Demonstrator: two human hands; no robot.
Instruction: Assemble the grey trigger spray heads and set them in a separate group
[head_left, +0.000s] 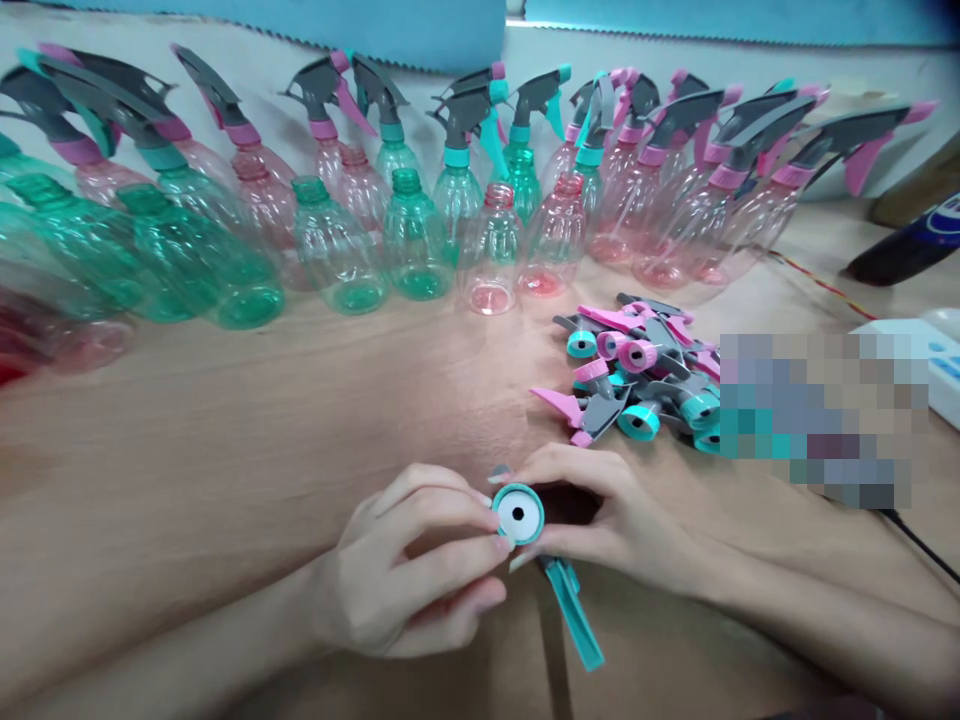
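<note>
Between my hands is a trigger spray head with a teal screw collar, its open underside turned toward me. A white disc with a dark central hole sits inside the collar. My right hand grips the collar from the right, between thumb and fingers. My left hand is closed at the collar's left edge, its fingertips pressed to the rim. Below the collar the teal trigger lever hangs down to the right. Most of the grey body is hidden behind the collar and fingers.
A pile of grey spray heads with pink and teal parts lies beyond my right hand. Green bottles and pink bottles stand along the back, several topped with spray heads. A dark bottle lies at right, near a white device.
</note>
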